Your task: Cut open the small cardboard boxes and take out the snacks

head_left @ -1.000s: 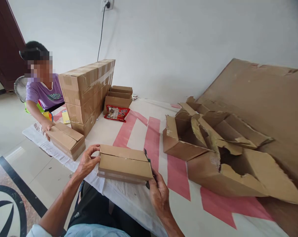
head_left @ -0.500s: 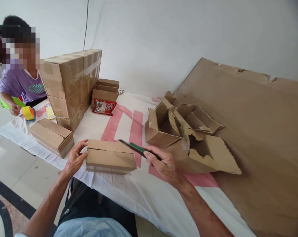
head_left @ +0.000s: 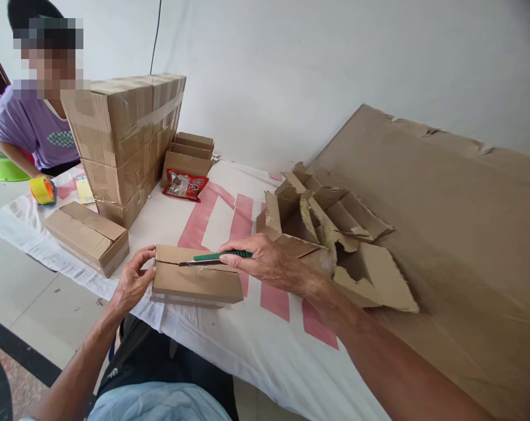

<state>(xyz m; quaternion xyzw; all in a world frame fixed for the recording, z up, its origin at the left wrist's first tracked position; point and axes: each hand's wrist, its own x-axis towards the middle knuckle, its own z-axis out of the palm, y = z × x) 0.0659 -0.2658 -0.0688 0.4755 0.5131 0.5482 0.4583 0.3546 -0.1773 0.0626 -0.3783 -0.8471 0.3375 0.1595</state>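
Observation:
A small cardboard box (head_left: 197, 286) lies in front of me near the table's front edge. My left hand (head_left: 136, 275) steadies its left end, with fingers at the far corner and thumb on the near side. In my right hand (head_left: 258, 257) is a green utility knife (head_left: 212, 257), its dark blade reaching left over the box top, close along the seam between the flaps. Whether the blade touches the cardboard I cannot tell.
Left of me lies another closed box (head_left: 87, 234), by a tall stack of taped boxes (head_left: 128, 128). A tape roll (head_left: 42, 190) is near a person in purple (head_left: 37, 128). Behind sit a red snack packet (head_left: 185, 185) and open box (head_left: 188, 161); torn cardboard (head_left: 309, 222) lies right.
My right hand has moved left and brought the knife down over the box's top seam. My left hand stays on the box end. The other person's hand has moved away from the tape roll.

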